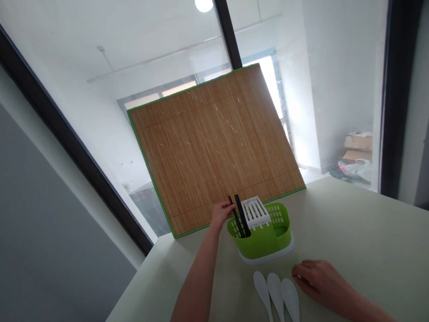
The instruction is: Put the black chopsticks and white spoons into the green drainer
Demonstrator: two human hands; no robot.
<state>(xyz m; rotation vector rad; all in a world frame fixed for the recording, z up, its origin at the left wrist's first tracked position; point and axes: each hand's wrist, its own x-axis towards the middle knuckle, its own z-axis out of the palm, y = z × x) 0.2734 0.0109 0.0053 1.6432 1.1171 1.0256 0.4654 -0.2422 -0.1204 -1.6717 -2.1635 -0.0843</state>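
My left hand (222, 212) is closed in a pinch on a thin black chopstick (237, 222) at the left end of a green utensil holder (263, 246). The lower end of the chopstick is inside the left compartment. More black chopsticks (241, 213), bunched close together, lean in the same compartment. A white slotted rack (256, 211) sits across the middle of the holder, which stands on a white base. On the table, my right hand (317, 278) lies with curled fingers, just right of three white spoons (275, 288). Nothing shows in its fingers.
A bamboo mat (214, 152) with green edging leans against the glass wall behind the holder. The pale table (351, 237) ends in a slanted edge on the left. Beyond the glass are cardboard boxes (358, 142) and a plastic bag (358, 169).
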